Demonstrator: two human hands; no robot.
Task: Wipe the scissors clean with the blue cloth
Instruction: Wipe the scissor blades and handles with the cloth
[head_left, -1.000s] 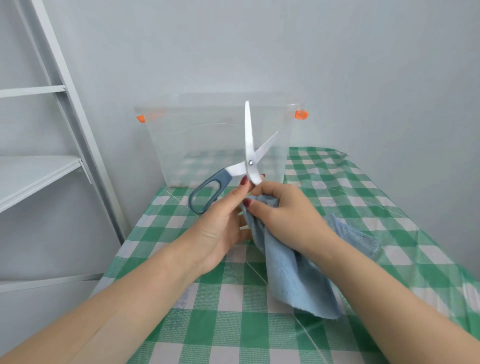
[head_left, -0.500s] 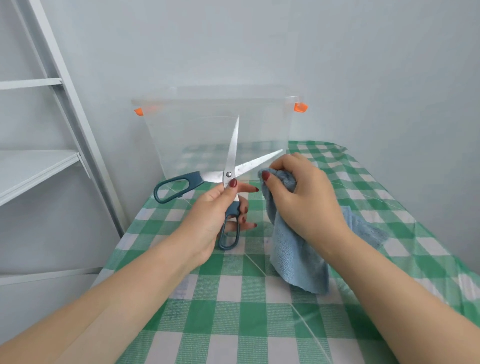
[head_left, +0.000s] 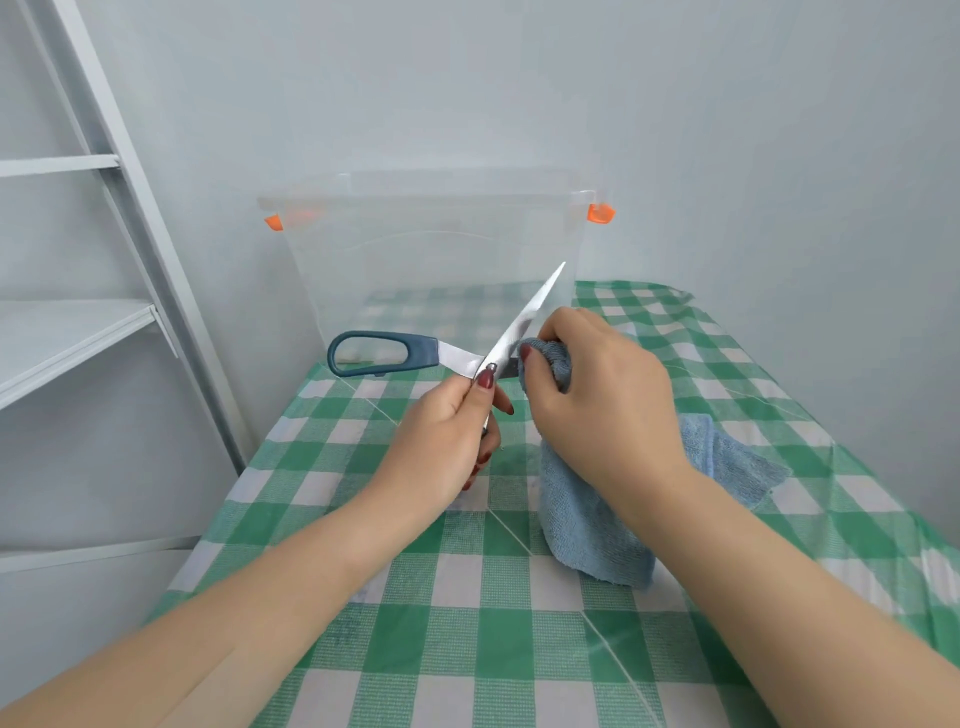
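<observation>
The scissors (head_left: 387, 353) are spread wide, with steel blades and dark blue-grey handles. My left hand (head_left: 441, 441) grips one handle near the pivot, and that handle is hidden in my palm. The other handle sticks out to the left. One blade points up and to the right. My right hand (head_left: 597, 395) holds the blue cloth (head_left: 587, 525) bunched over the second blade just right of the pivot, hiding most of it. The rest of the cloth hangs down onto the green checked tablecloth (head_left: 467, 639).
A clear plastic storage box (head_left: 431, 249) with orange clips stands at the back of the table against the wall. A white ladder shelf (head_left: 78, 332) stands to the left. The wall runs close along the table's right side.
The scissors have turned clockwise, so the upright blade now leans to the right. My right hand has slid the cloth along the lower blade inward to the pivot.
</observation>
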